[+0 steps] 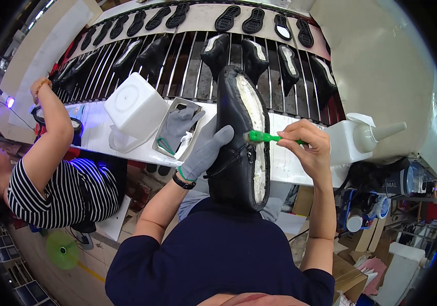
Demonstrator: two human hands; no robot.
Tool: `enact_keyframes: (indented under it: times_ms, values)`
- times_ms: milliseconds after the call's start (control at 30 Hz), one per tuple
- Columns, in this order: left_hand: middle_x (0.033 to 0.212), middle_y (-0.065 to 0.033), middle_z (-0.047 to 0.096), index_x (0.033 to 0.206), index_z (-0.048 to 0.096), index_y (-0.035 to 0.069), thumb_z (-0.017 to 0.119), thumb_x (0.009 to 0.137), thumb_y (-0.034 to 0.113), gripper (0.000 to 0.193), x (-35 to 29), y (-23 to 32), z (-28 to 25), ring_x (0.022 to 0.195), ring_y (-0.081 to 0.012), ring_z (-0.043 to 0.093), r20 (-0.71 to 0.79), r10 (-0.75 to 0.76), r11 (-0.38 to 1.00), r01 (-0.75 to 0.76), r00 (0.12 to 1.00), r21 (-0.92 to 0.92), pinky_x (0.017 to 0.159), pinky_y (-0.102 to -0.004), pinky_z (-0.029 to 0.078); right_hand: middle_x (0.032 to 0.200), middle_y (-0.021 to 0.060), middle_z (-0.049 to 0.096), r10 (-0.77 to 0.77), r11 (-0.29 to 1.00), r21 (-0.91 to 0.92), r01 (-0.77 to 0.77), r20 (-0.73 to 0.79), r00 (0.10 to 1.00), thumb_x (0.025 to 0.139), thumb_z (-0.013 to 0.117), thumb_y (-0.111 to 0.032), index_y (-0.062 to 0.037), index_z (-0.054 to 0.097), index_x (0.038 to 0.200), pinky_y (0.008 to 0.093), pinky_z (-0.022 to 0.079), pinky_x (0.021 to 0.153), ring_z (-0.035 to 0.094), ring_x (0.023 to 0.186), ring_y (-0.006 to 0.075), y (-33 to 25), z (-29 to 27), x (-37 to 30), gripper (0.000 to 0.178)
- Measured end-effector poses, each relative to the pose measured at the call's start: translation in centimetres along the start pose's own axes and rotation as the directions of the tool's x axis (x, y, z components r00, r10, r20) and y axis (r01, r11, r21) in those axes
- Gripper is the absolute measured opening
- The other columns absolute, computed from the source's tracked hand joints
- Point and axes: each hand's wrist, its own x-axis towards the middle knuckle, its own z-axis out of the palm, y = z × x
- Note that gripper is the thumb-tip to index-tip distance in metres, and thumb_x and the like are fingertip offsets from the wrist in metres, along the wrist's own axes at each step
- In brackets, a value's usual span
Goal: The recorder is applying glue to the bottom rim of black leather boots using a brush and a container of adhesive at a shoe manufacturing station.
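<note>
A black shoe upper [233, 117] is held in front of my chest, its pale, whitish underside facing up and its length running away from me. My left hand [205, 153], in a grey glove, is closed on the shoe's left side, thumb lying over the edge. Bare, my right hand [307, 145] pinches the green handle of a small brush [264, 136]. The brush's bristle end touches the underside near its middle, by the left edge.
Black shoe uppers [216, 53] lie on a roller rack [193, 71]; black soles [227, 19] line the shelf beyond. A cut-open white jug [135, 109] and a box with grey gloves [180, 127] stand left, a white spouted bottle [353, 140] right. A co-worker [60, 183] reaches toward the rack.
</note>
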Motion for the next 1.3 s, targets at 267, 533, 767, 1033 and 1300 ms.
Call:
enact_keyframes:
  times_ms: [267, 533, 767, 1033, 1300]
  values:
    - [0.125, -0.0121, 0.062, 0.142, 0.043, -0.002, 0.068, 0.091, 0.047, 0.075, -0.4, 0.3, -0.2, 0.114, -0.0179, 0.059, 0.043, 0.040, 0.964, -0.050, 0.998, 0.261, 0.098, -0.0317, 0.047, 0.085, 0.0078, 0.068, -0.107, 0.993, -0.064, 0.102, -0.076, 0.991, 0.079, 0.079, -0.002, 0.0018, 0.073, 0.087, 0.0261, 0.051, 0.066, 0.066, 0.076, 0.0145, -0.1, 0.0, 3.1, 0.011]
    - [0.117, -0.0174, 0.069, 0.145, 0.043, 0.004, 0.071, 0.086, 0.050, 0.080, -0.6, 0.5, -0.6, 0.108, -0.0295, 0.068, 0.041, 0.075, 0.795, -0.085, 0.996, 0.600, 0.094, -0.0373, 0.050, 0.080, 0.0048, 0.067, 0.030, 1.000, 0.002, -0.030, -0.147, 0.989, 0.083, 0.077, -0.004, 0.0026, 0.073, 0.087, 0.0232, 0.044, 0.061, 0.057, 0.068, 0.0078, 0.3, 0.4, 6.2, 0.009]
    - [0.117, -0.0175, 0.070, 0.146, 0.043, 0.003, 0.071, 0.085, 0.051, 0.083, -0.2, 0.5, -1.3, 0.107, -0.0292, 0.069, 0.071, 0.061, 0.780, -0.092, 0.996, 0.619, 0.095, -0.0372, 0.050, 0.079, 0.0037, 0.068, 0.096, 0.994, -0.040, -0.103, -0.142, 0.985, 0.083, 0.079, -0.012, -0.0008, 0.075, 0.085, 0.0245, 0.037, 0.054, 0.051, 0.060, 0.0064, 1.3, -0.4, 8.8, 0.012]
    - [0.117, -0.0130, 0.069, 0.140, 0.049, 0.000, 0.071, 0.086, 0.051, 0.077, 0.4, -0.5, -2.4, 0.109, -0.0207, 0.066, 0.080, 0.031, 0.922, -0.059, 0.996, 0.383, 0.097, -0.0334, 0.048, 0.077, 0.0032, 0.063, 0.015, 0.999, 0.033, -0.024, 0.235, 0.972, 0.077, 0.082, -0.006, 0.0023, 0.071, 0.080, 0.0219, 0.039, 0.057, 0.055, 0.068, 0.0067, 0.6, -2.3, 8.9, 0.014]
    - [0.116, -0.0082, 0.064, 0.132, 0.052, -0.005, 0.068, 0.090, 0.049, 0.071, 0.4, 0.1, -2.1, 0.104, -0.0124, 0.059, 0.068, 0.032, 0.981, -0.044, 0.997, 0.191, 0.093, -0.0290, 0.047, 0.076, 0.0048, 0.065, -0.034, 0.999, 0.045, 0.018, 0.387, 0.922, 0.078, 0.081, -0.007, 0.0016, 0.070, 0.079, 0.0272, 0.047, 0.063, 0.068, 0.075, 0.0133, 0.1, -2.5, 8.4, 0.014]
